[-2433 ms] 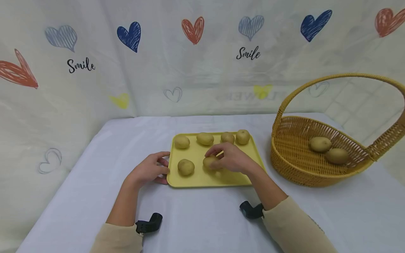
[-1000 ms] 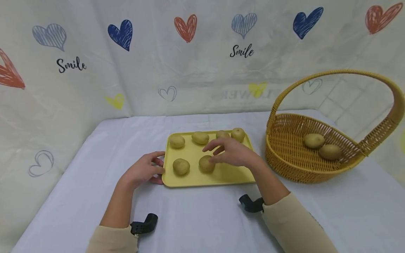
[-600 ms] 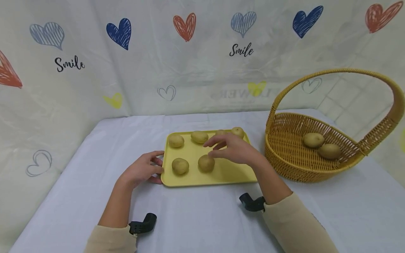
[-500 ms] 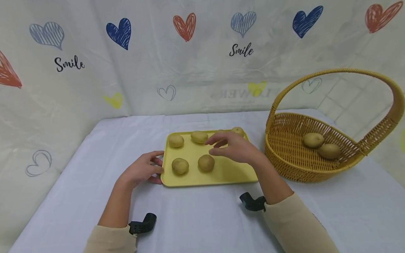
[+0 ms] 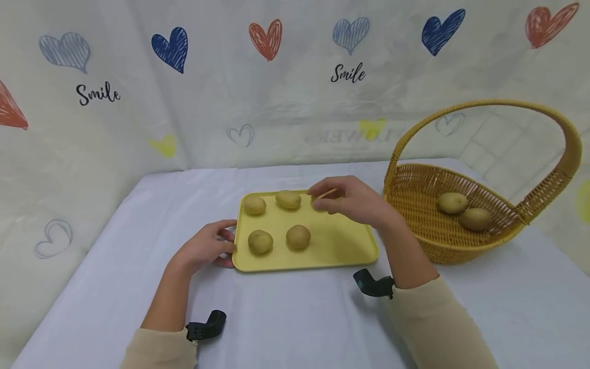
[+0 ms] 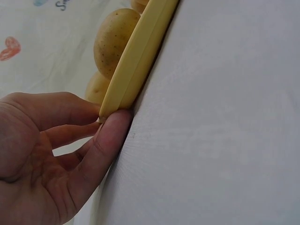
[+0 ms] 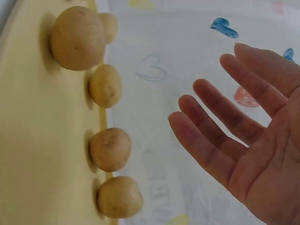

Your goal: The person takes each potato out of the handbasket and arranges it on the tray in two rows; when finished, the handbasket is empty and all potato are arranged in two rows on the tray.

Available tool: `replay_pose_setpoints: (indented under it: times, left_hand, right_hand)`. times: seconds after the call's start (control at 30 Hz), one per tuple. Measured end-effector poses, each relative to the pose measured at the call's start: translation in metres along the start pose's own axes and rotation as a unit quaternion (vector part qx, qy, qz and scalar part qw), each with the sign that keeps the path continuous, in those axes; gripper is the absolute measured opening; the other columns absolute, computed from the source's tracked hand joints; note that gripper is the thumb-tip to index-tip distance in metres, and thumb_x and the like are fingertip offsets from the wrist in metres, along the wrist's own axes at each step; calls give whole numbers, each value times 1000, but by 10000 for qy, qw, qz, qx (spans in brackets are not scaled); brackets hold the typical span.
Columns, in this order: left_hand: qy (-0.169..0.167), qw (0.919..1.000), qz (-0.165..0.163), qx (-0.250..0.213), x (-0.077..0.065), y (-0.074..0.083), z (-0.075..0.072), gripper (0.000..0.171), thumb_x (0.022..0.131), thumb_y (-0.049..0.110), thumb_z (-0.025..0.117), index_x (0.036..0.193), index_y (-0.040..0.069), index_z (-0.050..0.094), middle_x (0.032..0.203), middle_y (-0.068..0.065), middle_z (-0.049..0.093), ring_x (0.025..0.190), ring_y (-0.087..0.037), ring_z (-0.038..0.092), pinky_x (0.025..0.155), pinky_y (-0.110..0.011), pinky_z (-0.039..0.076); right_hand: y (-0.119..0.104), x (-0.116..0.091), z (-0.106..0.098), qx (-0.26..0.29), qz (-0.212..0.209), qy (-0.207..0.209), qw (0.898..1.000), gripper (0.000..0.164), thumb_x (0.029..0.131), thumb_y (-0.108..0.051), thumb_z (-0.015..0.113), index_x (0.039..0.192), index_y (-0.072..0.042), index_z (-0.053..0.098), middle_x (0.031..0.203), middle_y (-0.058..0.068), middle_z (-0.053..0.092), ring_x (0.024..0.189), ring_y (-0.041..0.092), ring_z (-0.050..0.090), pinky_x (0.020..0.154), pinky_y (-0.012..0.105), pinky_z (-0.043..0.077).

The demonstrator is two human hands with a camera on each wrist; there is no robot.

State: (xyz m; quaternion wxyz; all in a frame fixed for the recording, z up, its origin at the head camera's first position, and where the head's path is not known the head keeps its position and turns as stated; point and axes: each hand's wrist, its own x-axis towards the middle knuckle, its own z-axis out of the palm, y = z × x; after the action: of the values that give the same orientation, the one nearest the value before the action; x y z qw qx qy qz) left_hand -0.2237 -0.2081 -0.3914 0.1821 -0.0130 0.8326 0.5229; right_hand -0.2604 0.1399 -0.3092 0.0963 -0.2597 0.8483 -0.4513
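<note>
A yellow tray (image 5: 341, 246) bears several potatoes. My left hand (image 5: 207, 248) holds the tray's left edge, with thumb and fingertips at the rim in the left wrist view. My right hand (image 5: 352, 200) hovers over the back right part of the tray. In the right wrist view, its fingers spread, fairly straight, with nothing held. Below it, two potatoes, a nearer potato (image 7: 119, 197) and another potato (image 7: 110, 150), lie at the back rim, mostly hidden by the hand in the head view. The front row has a round potato (image 5: 298, 237) and a left potato (image 5: 260, 242).
To the right stands a wicker basket (image 5: 424, 248) with a tall handle and two potatoes (image 5: 453, 203) inside. Its left side is close to my right forearm. A white cloth covers the table (image 5: 286, 318), and a printed curtain (image 5: 207, 102) hangs behind.
My right hand has let go of the front middle potato, risen, and moved back and right over the back right potatoes. The left hand has stayed at the tray's edge.
</note>
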Motion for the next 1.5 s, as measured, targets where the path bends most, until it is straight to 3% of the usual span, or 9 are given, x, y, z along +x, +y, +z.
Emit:
replay_pose_setpoints:
  times: [0.4,0.67,0.83,0.97,1.2,1.37,1.5]
  left_hand:
    - [27,10000,7,-3,-3,-1,0,74,91,-1,63,159,6,36,125,-19,49,84,-22,67,73,-36,66]
    - [36,10000,47,33,-2,2,-2,73,91,-1,63,159,6,36,125,-19,49,83,-22,67,74,-35,66]
    - [53,10000,34,12,-2,1,-3,73,91,-1,63,159,6,37,125,-19,49,83,-22,67,74,-35,66]
    - [24,10000,40,-45,-1,-1,-1,74,91,-1,63,159,6,36,125,-19,50,84,-22,67,74,-36,66]
    - [60,10000,-23,-68,-2,-3,1,73,91,-1,64,158,6,37,125,-19,49,84,-23,67,73,-36,66]
    - [72,9999,-33,-88,-3,-1,2,73,91,-2,63,158,5,37,125,-19,50,84,-22,67,73,-36,66]
    - [82,9999,-36,-91,-4,1,2,73,91,-2,63,158,5,37,124,-19,49,84,-22,67,73,-36,66]
  right_hand:
    - [-16,-12,-34,-319,196,88,9993,32,100,-32,68,129,-18,69,133,3,67,105,22,70,100,44,54]
    - [-22,-19,-59,-488,359,294,9977,36,101,-32,67,134,-17,67,136,5,66,109,21,69,99,44,58]
    - [-22,-22,-70,-768,562,121,9954,35,101,-29,67,134,-18,67,134,5,67,108,22,69,99,45,57]
    - [-21,-26,-83,-1075,843,-114,9906,34,101,-31,67,133,-21,67,133,5,66,109,23,69,100,47,57]
    - [-14,-32,-106,-1728,1017,-192,9795,34,99,-36,69,130,-22,69,132,2,67,104,24,70,90,37,58]
    - [-9,-35,-121,-2081,1218,-266,9701,37,98,-37,70,132,-21,69,134,4,67,117,23,66,98,48,56]
    - [-4,-39,-132,-2224,1419,-298,9641,39,98,-39,70,133,-21,68,136,7,66,115,23,66,99,53,56]
